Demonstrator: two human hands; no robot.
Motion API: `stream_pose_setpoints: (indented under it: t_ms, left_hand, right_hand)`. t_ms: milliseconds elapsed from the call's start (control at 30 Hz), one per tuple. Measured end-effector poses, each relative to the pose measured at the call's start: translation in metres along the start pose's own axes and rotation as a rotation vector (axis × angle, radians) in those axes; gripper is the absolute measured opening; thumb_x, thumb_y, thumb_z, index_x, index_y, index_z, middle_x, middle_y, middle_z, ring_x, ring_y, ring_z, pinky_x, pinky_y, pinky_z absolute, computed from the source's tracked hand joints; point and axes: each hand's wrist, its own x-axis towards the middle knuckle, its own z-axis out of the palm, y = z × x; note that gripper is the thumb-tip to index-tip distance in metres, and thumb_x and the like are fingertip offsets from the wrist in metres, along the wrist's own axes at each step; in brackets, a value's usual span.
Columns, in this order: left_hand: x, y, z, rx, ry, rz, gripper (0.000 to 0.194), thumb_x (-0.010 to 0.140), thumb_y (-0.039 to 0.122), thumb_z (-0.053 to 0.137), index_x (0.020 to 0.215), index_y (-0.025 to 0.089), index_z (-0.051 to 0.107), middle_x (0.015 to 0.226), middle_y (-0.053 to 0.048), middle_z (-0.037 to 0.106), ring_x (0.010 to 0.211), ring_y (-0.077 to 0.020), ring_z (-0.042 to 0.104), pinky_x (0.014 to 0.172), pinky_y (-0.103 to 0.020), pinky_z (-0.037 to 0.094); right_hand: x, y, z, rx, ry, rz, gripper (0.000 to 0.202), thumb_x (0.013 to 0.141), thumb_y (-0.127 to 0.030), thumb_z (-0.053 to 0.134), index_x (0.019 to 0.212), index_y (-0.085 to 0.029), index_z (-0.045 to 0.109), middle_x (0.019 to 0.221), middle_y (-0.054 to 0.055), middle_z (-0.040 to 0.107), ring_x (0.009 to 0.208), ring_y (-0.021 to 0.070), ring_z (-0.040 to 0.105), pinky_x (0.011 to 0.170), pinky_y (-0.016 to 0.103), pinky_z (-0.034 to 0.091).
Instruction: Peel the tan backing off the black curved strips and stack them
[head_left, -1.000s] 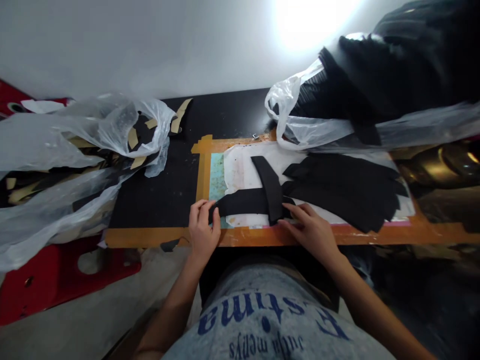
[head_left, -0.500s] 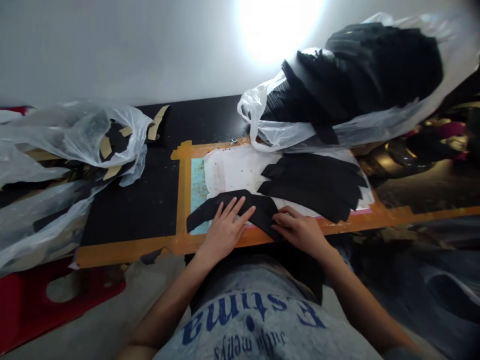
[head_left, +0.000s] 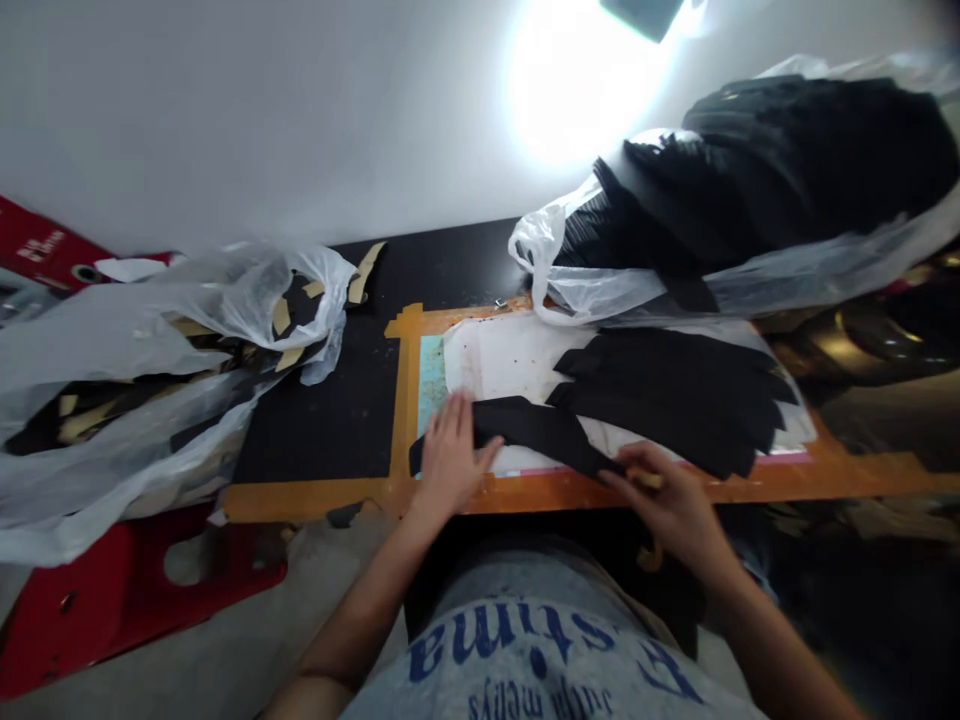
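A curved, flat black piece [head_left: 529, 422] lies along the front edge of the worktop, on the white sheet and the orange tape. My left hand [head_left: 452, 455] rests on its left end with the fingers stretched out and the thumb apart. At the opposite end, my right hand [head_left: 671, 505] pinches the tip between thumb and fingers. A tan strip [head_left: 645, 478] shows at the right hand's fingers, and a curled tan bit [head_left: 650, 556] hangs below; whether they join is hidden. Overlapping black pieces [head_left: 675, 395] are fanned out beyond the right hand.
A plastic bag [head_left: 787, 255] packed with stacked black pieces stands at the back right. On the left, another clear bag [head_left: 217, 290] holds tan scraps. Orange tape [head_left: 307, 498] borders the worktop edge. A red stool [head_left: 112, 590] is below left; brass-coloured metal [head_left: 847, 340] sits at right.
My left hand has slid to the piece's left end, its fingers closer together. My right hand has moved toward my body, and tan strip now shows by it. The view has shifted left.
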Motion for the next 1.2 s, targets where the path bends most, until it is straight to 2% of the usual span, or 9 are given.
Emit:
stream_pose_setpoints:
  t_ms: [133, 233, 333, 400, 500, 633, 800, 1033, 1200]
  left_hand:
    - [0.033, -0.106, -0.037, 0.124, 0.295, -0.391, 0.045, 0.101, 0.035, 0.049, 0.13, 0.005, 0.063, 0.143, -0.029, 0.055, 0.136, -0.0416, 0.052, 0.111, -0.055, 0.042]
    - [0.048, -0.184, -0.072, 0.228, 0.473, -0.638, 0.043, 0.092, 0.017, 0.051, 0.131, 0.001, 0.059, 0.14, -0.03, 0.053, 0.133, -0.0413, 0.049, 0.111, -0.056, 0.038]
    - [0.053, -0.227, -0.094, 0.209, 0.378, -0.625, 0.033, 0.089, 0.013, 0.049, 0.116, 0.002, 0.065, 0.117, -0.024, 0.064, 0.116, -0.0373, 0.057, 0.105, -0.053, 0.042]
    - [0.052, -0.23, -0.097, 0.18, 0.312, -0.564, 0.027, 0.09, 0.015, 0.05, 0.107, 0.007, 0.069, 0.103, -0.018, 0.068, 0.105, -0.0331, 0.06, 0.102, -0.048, 0.044]
    - [0.046, -0.196, -0.088, 0.148, 0.331, -0.451, 0.03, 0.092, 0.019, 0.048, 0.111, 0.014, 0.071, 0.107, -0.015, 0.068, 0.106, -0.0302, 0.062, 0.099, -0.042, 0.047]
    - [0.022, -0.099, -0.068, -0.005, 0.364, -0.003, 0.026, 0.098, 0.019, 0.049, 0.112, 0.019, 0.07, 0.109, -0.011, 0.071, 0.109, -0.0254, 0.066, 0.101, -0.038, 0.049]
    - [-0.01, 0.009, -0.064, -0.192, 0.237, 0.47, 0.026, 0.1, 0.011, 0.049, 0.12, 0.019, 0.064, 0.106, -0.009, 0.073, 0.099, -0.0198, 0.069, 0.091, -0.033, 0.055]
    - [-0.012, 0.038, -0.084, -0.625, 0.234, 0.331, 0.028, 0.096, 0.008, 0.059, 0.122, 0.02, 0.058, 0.107, -0.007, 0.069, 0.102, -0.016, 0.067, 0.089, -0.028, 0.057]
    - [-0.006, 0.046, -0.091, -0.501, 0.272, 0.474, 0.037, 0.098, 0.008, 0.056, 0.13, 0.025, 0.064, 0.126, -0.01, 0.061, 0.115, -0.0183, 0.063, 0.095, -0.031, 0.058]
  right_hand:
    - [0.02, 0.022, -0.063, 0.019, 0.284, 0.192, 0.05, 0.069, -0.067, 0.081, 0.091, -0.026, 0.062, 0.086, 0.007, 0.065, 0.071, 0.0237, 0.064, 0.063, 0.036, 0.051]
    - [0.028, 0.038, -0.099, -0.331, 0.369, 0.299, 0.053, 0.077, -0.073, 0.07, 0.105, -0.029, 0.062, 0.098, 0.016, 0.069, 0.078, 0.0316, 0.068, 0.063, 0.043, 0.048]
    - [0.027, 0.039, -0.1, -0.672, 0.579, 0.221, 0.06, 0.085, -0.068, 0.062, 0.125, -0.024, 0.058, 0.121, 0.028, 0.065, 0.108, 0.0447, 0.067, 0.07, 0.052, 0.048]
    - [0.024, 0.03, -0.084, -0.673, 0.66, 0.096, 0.053, 0.086, -0.06, 0.065, 0.123, -0.021, 0.062, 0.119, 0.027, 0.067, 0.112, 0.0448, 0.067, 0.076, 0.052, 0.051]
    - [0.019, 0.005, -0.046, -0.458, 0.495, -0.107, 0.027, 0.093, -0.046, 0.065, 0.108, -0.023, 0.066, 0.102, 0.014, 0.073, 0.093, 0.0333, 0.072, 0.08, 0.045, 0.055]
    - [0.017, -0.035, 0.008, -0.125, 0.041, -0.222, 0.016, 0.1, -0.035, 0.059, 0.094, -0.023, 0.067, 0.09, 0.007, 0.072, 0.079, 0.0221, 0.071, 0.071, 0.034, 0.056]
    - [0.018, -0.065, 0.049, -0.072, -0.2, -0.386, 0.027, 0.104, -0.03, 0.051, 0.124, -0.022, 0.068, 0.108, 0.01, 0.074, 0.084, 0.0187, 0.071, 0.071, 0.03, 0.055]
    - [0.028, -0.085, 0.033, 0.248, -0.334, -0.299, 0.023, 0.099, -0.034, 0.062, 0.085, -0.019, 0.071, 0.076, 0.002, 0.068, 0.068, 0.014, 0.061, 0.063, 0.025, 0.046]
    - [0.032, -0.086, 0.025, 0.597, -0.502, -0.031, 0.036, 0.088, -0.047, 0.075, 0.073, -0.017, 0.062, 0.063, -0.003, 0.053, 0.056, 0.009, 0.043, 0.053, 0.023, 0.035]
